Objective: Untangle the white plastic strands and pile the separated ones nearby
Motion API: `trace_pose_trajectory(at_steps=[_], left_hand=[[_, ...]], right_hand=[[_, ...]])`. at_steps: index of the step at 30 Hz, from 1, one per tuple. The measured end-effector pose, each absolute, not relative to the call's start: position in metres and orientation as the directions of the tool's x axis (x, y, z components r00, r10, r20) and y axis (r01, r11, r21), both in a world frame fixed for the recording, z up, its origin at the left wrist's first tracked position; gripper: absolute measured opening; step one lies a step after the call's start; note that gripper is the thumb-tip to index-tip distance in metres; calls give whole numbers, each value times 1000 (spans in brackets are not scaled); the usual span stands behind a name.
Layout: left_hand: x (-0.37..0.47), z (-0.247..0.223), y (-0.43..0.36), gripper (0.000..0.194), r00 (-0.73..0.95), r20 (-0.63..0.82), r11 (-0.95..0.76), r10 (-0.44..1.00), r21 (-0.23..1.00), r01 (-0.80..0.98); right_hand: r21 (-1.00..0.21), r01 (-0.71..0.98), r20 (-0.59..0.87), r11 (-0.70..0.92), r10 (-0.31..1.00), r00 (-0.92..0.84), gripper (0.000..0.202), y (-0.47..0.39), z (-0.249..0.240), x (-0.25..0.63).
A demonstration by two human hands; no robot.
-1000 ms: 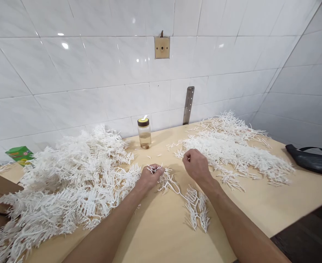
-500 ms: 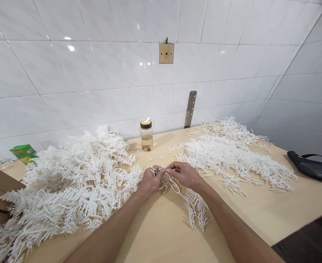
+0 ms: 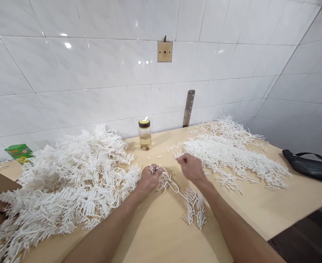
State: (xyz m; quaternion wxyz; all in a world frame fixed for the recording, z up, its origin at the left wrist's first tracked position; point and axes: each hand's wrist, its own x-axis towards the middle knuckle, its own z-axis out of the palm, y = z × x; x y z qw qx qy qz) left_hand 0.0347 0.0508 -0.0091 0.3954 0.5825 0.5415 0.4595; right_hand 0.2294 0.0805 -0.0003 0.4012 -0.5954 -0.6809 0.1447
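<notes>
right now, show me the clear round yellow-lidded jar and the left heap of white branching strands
Clear round yellow-lidded jar [image 3: 145, 139]: head view, on its body
Left heap of white branching strands [image 3: 81, 173]: head view, on its middle

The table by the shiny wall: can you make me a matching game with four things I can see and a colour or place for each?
Things:
1. Jar
2. Carton
3. Bag
4. Left hand

Colours and places:
A. Black, near the right end of the table
B. Pinching a white branchy piece
C. Dark and yellow lid, standing near the wall
D. Green, at the far left

Right pairs: 1-C, 2-D, 3-A, 4-B
</notes>
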Motion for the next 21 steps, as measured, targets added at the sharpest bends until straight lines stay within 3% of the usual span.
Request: trace_pose_trajectory(at_steps=[3,6,9,14,21], left_hand=[[27,-7,53,30,-97,102,-80,990,974,213],[25,-6,53,33,-164,72,-46,984,987,153],[28,-7,54,33,-185,66,-43,981,991,125],[33,-12,56,32,-160,62,-44,985,993,110],[36,-10,53,35,-130,51,-35,990,992,119]], right_hand=[[-690,713,440,125,855,276,20,91,-1,264],[-682,725,441,100,847,298,12,95,-1,277],[-682,707,431,188,884,181,26,87,1,258],[-735,529,387,424,903,-187,29,64,7,203],[-775,521,320,357,933,-163,22,60,2,193]])
